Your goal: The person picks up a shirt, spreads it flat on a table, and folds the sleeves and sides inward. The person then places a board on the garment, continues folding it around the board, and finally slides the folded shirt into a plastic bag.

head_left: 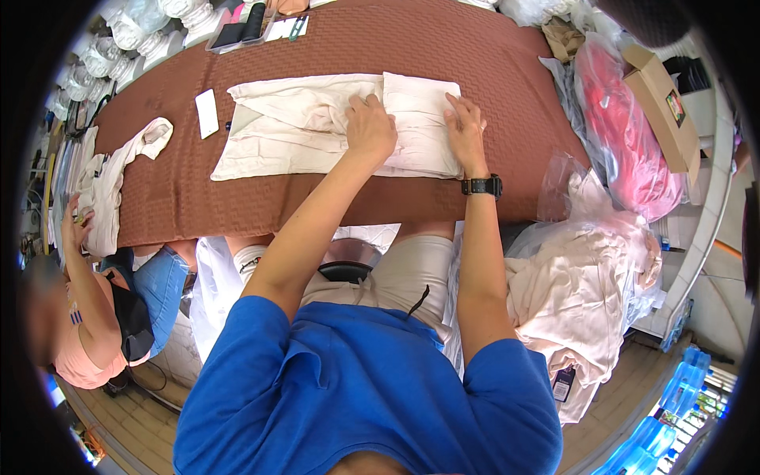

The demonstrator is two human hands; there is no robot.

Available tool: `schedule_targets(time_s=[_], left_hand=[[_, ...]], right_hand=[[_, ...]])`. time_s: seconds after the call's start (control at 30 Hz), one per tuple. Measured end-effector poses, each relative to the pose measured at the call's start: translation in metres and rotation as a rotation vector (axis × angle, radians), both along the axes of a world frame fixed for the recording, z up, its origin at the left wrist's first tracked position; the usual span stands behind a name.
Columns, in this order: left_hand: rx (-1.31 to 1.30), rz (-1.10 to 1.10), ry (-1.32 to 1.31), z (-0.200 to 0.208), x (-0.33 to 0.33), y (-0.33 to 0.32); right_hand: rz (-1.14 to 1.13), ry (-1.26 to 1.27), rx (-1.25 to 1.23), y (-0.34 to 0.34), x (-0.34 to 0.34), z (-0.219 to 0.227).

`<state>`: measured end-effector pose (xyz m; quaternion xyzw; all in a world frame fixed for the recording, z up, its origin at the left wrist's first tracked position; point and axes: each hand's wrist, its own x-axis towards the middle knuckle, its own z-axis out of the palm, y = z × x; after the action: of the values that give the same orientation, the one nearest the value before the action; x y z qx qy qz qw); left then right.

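A cream garment (277,142), which looks like a pair of trousers, lies flat across the brown-covered table (317,206). Its right part is folded over into a smoother panel (419,103), while creases run through the middle. My left hand (370,131) rests on the cloth left of that panel, fingers bent but apart. At the panel's right edge is my right hand (467,131), with its fingers spread and touching the fabric; a black watch (483,186) is on that wrist.
More cream garments (570,293) are heaped at my right, beside bagged pink cloth (621,134) and a cardboard box (665,111). A white card (207,113) lies left of the garment. At the left, another person (95,317) touches a cream garment (107,190).
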<state>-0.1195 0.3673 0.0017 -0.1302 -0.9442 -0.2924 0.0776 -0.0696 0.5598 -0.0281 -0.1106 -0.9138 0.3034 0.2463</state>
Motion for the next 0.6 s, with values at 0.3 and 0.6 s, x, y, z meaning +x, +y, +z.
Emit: schedule_targets(time_s=[0.3,0.6], left_hand=[[0.072,-0.097,-0.232,0.012,-0.004,0.005],[-0.111,-0.49,0.336,-0.002,0.019,0.001]], right_hand=[[-0.108,-0.161,-0.087,0.001,0.011,-0.002],[-0.082,-0.301,-0.142,0.015,0.052,0.018]])
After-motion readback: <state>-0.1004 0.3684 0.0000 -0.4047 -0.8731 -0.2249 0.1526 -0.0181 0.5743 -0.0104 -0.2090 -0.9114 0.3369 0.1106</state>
